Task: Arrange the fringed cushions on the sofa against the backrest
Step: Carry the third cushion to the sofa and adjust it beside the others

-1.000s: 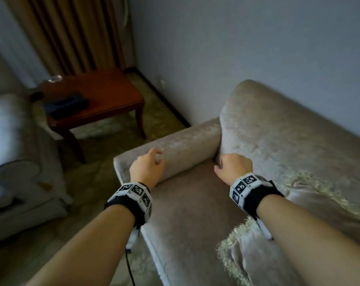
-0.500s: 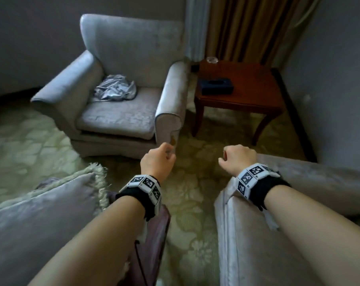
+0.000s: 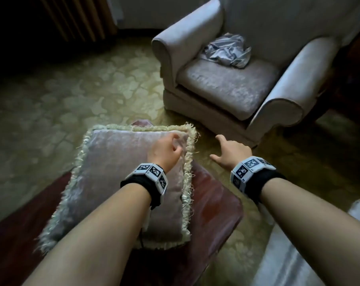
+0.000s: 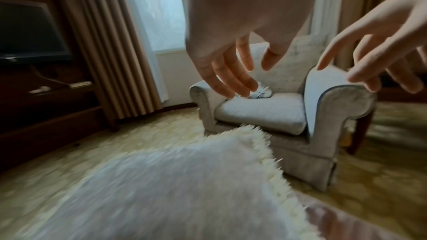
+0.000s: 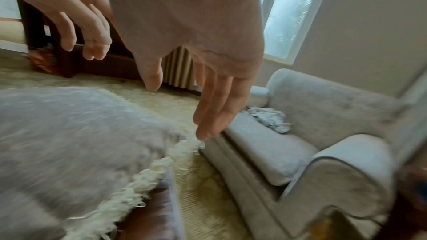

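Note:
A pale velvet cushion (image 3: 123, 172) with a cream fringe lies flat on a reddish-brown low table (image 3: 214, 203). My left hand (image 3: 176, 141) hovers over the cushion's far right corner with loosely bent fingers and holds nothing; in the left wrist view its fingers (image 4: 233, 78) hang relaxed above the cushion (image 4: 184, 189). My right hand (image 3: 226, 149) is spread open just right of the cushion, over the carpet. In the right wrist view its fingertips (image 5: 205, 130) hang close above the fringe at the corner of the cushion (image 5: 69, 134). The sofa (image 3: 298, 254) shows only as a pale edge at bottom right.
A pale armchair (image 3: 278, 100) stands beyond the table at upper right, with a crumpled silver cloth (image 3: 226, 51) on its seat. Patterned carpet (image 3: 71, 100) surrounds the table. Curtains (image 4: 110, 52) and a dark TV cabinet (image 4: 34, 79) stand at the far left.
The head view swung left from the sofa corner, past the armchair, down to the cushion on the table. Both hands went from loose fists to relaxed fingers, reaching toward the cushion's corner.

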{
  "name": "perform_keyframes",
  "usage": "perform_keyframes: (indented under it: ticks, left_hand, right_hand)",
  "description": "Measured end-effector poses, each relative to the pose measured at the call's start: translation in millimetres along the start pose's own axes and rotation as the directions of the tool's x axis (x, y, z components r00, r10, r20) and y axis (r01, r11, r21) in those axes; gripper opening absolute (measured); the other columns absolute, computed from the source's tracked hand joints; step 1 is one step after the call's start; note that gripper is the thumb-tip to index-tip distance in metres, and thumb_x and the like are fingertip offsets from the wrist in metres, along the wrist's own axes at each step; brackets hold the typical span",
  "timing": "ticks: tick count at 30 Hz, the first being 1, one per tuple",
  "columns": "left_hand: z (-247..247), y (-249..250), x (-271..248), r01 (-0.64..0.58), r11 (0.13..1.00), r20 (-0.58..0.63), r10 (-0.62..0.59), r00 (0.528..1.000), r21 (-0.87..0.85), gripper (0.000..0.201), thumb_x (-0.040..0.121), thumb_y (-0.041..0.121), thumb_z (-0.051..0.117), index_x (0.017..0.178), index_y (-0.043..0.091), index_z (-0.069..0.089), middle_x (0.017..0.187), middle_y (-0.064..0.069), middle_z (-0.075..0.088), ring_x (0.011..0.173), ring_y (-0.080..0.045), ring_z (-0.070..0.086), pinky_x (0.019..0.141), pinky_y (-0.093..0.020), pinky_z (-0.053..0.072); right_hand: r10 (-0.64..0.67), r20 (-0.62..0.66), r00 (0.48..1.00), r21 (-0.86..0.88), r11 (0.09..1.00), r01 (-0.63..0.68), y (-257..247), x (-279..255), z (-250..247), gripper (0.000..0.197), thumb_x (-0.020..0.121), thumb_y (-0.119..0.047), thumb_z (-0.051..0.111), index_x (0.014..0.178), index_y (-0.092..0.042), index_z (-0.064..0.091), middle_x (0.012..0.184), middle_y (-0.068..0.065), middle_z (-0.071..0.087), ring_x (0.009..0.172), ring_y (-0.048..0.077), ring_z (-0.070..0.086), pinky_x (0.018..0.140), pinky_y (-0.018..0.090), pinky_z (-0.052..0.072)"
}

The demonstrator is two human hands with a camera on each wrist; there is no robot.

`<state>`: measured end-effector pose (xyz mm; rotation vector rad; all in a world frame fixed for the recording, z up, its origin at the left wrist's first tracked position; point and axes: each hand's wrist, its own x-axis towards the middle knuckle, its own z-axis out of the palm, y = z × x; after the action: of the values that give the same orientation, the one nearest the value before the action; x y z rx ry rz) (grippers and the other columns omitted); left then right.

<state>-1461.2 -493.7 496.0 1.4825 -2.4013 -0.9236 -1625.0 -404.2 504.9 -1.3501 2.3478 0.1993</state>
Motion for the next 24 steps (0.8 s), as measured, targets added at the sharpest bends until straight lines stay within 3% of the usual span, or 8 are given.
perform_keyframes:
  ticks: [4,7,11,13,17,21,24]
  left_hand:
    - [3,-68,9,0.094,0.995,0.013,-0.095,0.995,0.028,0.040,0.087,0.024,0.053,0.127,0.020,0.051,0.096,-0.005,0.065,0.097,-0.024,0.060,0.086,-0.039,0.050]
    - [13,-114,13,0.109,0.981,-0.006,-0.109,0.994,0.159,0.047,0.087,0.029,0.055,0.132,0.021,0.046,0.118,-0.007,0.056,0.115,-0.024,0.049,0.096,-0.040,0.043]
    - [31,-170,16,0.175,0.879,0.011,-0.201,0.980,0.443,0.071,0.088,0.049,0.049,0.148,0.029,0.015,0.155,-0.011,0.008,0.143,-0.028,0.007,0.114,-0.047,0.015]
    - [39,-200,15,0.221,0.846,0.056,-0.283,0.958,0.485,0.075,0.089,0.060,0.037,0.148,0.036,-0.001,0.157,-0.010,-0.013,0.145,-0.029,-0.011,0.115,-0.051,0.002]
    - [48,-246,10,0.227,0.846,0.121,-0.321,0.939,0.483,0.073,0.085,0.071,0.020,0.144,0.044,-0.015,0.156,-0.005,-0.023,0.144,-0.022,-0.020,0.115,-0.051,-0.008]
    - [23,-285,22,0.309,0.854,0.098,-0.380,0.920,0.418,0.084,0.078,0.077,0.026,0.144,0.043,-0.013,0.156,-0.003,-0.024,0.144,-0.017,-0.019,0.118,-0.047,-0.006]
    - [-4,-315,35,0.472,0.819,0.127,-0.533,0.837,0.327,0.098,0.068,0.081,0.042,0.140,0.051,-0.017,0.154,-0.010,-0.028,0.143,-0.026,-0.023,0.114,-0.054,-0.005]
  right_hand:
    - [-0.077,0.129,0.989,0.017,0.997,0.076,-55,35,52,0.070,0.086,-0.055,0.053,0.144,-0.028,0.022,0.128,0.007,0.057,0.116,0.028,0.057,0.089,0.039,0.045]
    - [-0.089,0.208,0.974,0.064,0.995,0.077,-88,54,96,0.082,0.082,-0.065,0.051,0.147,-0.037,0.011,0.142,0.007,0.045,0.122,0.030,0.053,0.094,0.043,0.047]
    - [-0.049,0.238,0.970,0.061,0.997,0.036,-122,78,137,0.085,0.083,-0.069,0.043,0.148,-0.041,-0.003,0.154,0.013,0.023,0.126,0.036,0.047,0.096,0.046,0.044]
    - [-0.028,0.260,0.965,0.066,0.998,0.011,-131,91,152,0.085,0.084,-0.068,0.043,0.148,-0.042,-0.007,0.153,0.016,0.017,0.125,0.040,0.045,0.096,0.046,0.043]
    - [0.018,0.320,0.947,0.093,0.994,-0.050,-130,105,176,0.089,0.082,-0.068,0.046,0.144,-0.048,-0.015,0.153,0.019,0.008,0.123,0.042,0.047,0.095,0.044,0.044]
    - [0.043,0.373,0.927,0.186,0.975,-0.121,-121,117,177,0.102,0.073,-0.070,0.056,0.141,-0.053,-0.018,0.150,0.025,0.013,0.129,0.043,0.040,0.101,0.048,0.040]
    - [0.091,0.401,0.911,0.211,0.959,-0.189,-119,127,177,0.116,0.067,-0.067,0.066,0.140,-0.051,-0.023,0.149,0.030,0.018,0.134,0.044,0.033,0.104,0.050,0.037]
